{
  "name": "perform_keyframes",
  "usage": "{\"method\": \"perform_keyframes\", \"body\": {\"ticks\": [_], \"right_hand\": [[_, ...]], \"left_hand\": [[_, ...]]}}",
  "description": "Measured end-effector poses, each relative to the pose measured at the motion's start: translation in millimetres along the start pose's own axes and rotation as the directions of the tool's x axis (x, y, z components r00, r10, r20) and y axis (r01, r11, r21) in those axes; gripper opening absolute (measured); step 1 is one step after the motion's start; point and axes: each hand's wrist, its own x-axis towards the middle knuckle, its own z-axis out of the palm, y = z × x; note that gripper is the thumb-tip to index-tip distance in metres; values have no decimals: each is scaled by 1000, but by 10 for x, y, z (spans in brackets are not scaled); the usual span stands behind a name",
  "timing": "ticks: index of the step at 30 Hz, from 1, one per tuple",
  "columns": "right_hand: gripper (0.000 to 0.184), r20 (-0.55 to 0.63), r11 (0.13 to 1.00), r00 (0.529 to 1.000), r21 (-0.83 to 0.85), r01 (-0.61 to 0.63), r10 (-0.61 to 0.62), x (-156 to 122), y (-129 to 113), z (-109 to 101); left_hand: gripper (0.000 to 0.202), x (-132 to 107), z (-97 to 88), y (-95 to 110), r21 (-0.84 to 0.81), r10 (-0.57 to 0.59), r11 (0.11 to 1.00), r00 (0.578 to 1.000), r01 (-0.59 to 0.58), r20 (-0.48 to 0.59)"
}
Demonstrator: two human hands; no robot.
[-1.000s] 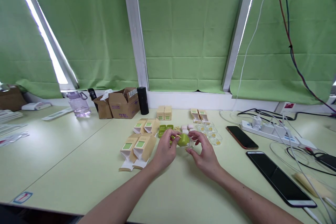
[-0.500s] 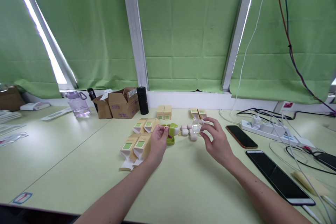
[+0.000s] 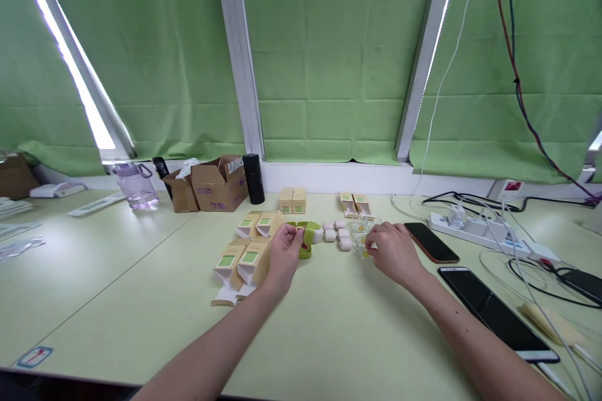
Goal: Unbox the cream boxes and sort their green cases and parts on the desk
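My left hand (image 3: 285,252) is closed on a green plastic piece (image 3: 308,233) with a white rounded part (image 3: 318,235) at its right side. Its exact kind is unclear. Close to the left hand stand several tan boxes (image 3: 254,257) with green squares, some with open white flaps. My right hand (image 3: 392,252) has its fingers curled together at a group of clear plastic pieces (image 3: 361,232) with yellow bits among them. What the fingertips grip is too small to make out. Several pale pinkish-white rounded blocks (image 3: 345,243) sit between the hands.
Tan boxes (image 3: 292,200) and two open ones (image 3: 356,205) stand at the back. Right of my hand lie phones (image 3: 493,310) and a power strip (image 3: 480,232) with tangled cables. Back left are cardboard boxes (image 3: 219,187), a black cylinder (image 3: 254,178) and a purple bottle (image 3: 137,187).
My right hand, which held a clear plastic piece above the table, has moved slightly right and lower to the clear pieces. The left hand stays in place with the green piece.
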Motion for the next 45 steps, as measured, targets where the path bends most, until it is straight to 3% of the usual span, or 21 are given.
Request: {"method": "perform_keyframes", "body": {"ticks": [12, 15, 17, 19, 23, 26, 28, 38, 42, 45], "right_hand": [[20, 7, 997, 1000, -77, -26, 26, 21, 151, 155], [23, -51, 998, 999, -60, -9, 6, 12, 151, 159], [27, -149, 999, 988, -31, 33, -37, 5, 114, 131], [29, -279, 994, 955, 6, 111, -105, -5, 44, 93], [28, -509, 947, 825, 58, 317, -245, -52, -157, 69], [33, -591, 905, 751, 79, 418, -295, -104, -317, 112], [38, -604, 888, 734, 91, 452, -311, -138, -413, 144], [41, -512, 835, 789, 222, 503, -339, -190, -612, 199], [40, -524, 753, 810, 413, 512, -264, -191, -598, 218], [33, -468, 638, 874, 634, 436, -131, -186, -600, 222]], "left_hand": [[39, -24, -1, -12, -58, -47, 997, 998, 49, 31], [40, -30, 3, -14, -84, -78, 993, 996, 81, 40], [40, -27, 4, -32, -99, -116, 988, 992, 121, 55], [38, -23, 3, -58, -112, -172, 977, 982, 180, 81], [32, -21, -3, -105, -134, -290, 942, 947, 307, 137], [31, -31, 2, -127, -131, -348, 920, 925, 368, 155], [30, -45, 13, -135, -117, -369, 913, 913, 391, 176], [29, -158, 90, -68, 9, -359, 929, 891, 371, 277], [35, -163, 91, -34, 5, -335, 937, 894, 349, 299], [41, -142, 80, -47, 22, -323, 943, 898, 332, 299]]}}
